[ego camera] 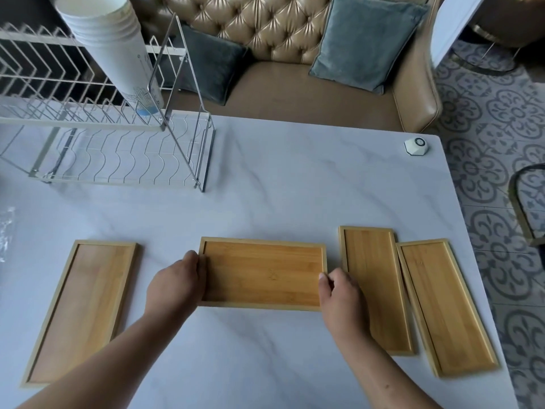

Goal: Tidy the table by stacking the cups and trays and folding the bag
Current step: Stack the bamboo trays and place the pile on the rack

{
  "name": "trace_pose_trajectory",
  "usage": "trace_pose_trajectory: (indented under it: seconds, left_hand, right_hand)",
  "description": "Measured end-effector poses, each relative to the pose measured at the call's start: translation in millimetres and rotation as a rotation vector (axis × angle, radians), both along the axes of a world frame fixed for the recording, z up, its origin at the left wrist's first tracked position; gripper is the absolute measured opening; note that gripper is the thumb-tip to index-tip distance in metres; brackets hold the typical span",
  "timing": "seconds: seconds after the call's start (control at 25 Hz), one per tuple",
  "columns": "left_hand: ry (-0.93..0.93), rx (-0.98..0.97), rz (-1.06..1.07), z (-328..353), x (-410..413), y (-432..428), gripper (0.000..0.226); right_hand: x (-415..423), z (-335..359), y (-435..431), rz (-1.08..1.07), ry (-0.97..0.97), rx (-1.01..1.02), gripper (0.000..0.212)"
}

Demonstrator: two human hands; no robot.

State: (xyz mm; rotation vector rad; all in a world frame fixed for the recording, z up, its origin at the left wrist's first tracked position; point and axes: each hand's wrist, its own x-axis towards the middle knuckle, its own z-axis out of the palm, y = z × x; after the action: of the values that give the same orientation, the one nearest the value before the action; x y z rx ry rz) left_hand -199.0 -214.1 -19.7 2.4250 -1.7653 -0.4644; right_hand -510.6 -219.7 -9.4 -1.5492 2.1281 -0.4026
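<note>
Several flat bamboo trays lie on the white marble table (265,178). The middle tray (262,273) lies crosswise in front of me. My left hand (174,286) grips its left short edge and my right hand (339,296) grips its right short edge. One tray (82,308) lies lengthwise at the left. Two more lie lengthwise at the right: a nearer one (374,284), partly behind my right hand, and an outer one (445,305) touching its side. A tall stack of white paper cups (115,45) stands tilted in the dish rack. A clear plastic bag (6,231) shows at the left edge.
A wire dish rack (112,143) takes up the table's far left. A small white hexagonal device (416,146) sits near the far right corner. Beyond the table is a tan tufted sofa (295,84) with blue-grey cushions. Patterned floor tiles lie to the right.
</note>
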Motion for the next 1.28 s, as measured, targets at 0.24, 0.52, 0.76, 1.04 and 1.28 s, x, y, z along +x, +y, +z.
trace_pose_trajectory:
  seconds: [0.24, 0.52, 0.76, 1.04, 1.28]
  left_hand:
    - [0.016, 0.036, 0.033, -10, -4, -14, 0.041]
    - [0.014, 0.06, 0.045, -11, -1, -10, 0.041]
    - [0.04, 0.138, 0.127, -16, 0, -4, 0.038]
    - [0.249, 0.109, 0.257, -19, -9, 1, 0.032]
    - [0.262, 0.095, 0.228, -18, -4, 4, 0.031]
  right_hand:
    - [3, -12, -11, 0.001, 0.011, 0.024, 0.032]
    - [4, -17, -6, 0.026, -0.008, 0.018, 0.031]
    - [2, -18, -6, -0.021, -0.082, 0.087, 0.021]
    - [9, -21, -11, -0.137, -0.228, 0.14, 0.036]
    - [10, -18, -15, -0.148, -0.211, 0.169, 0.027]
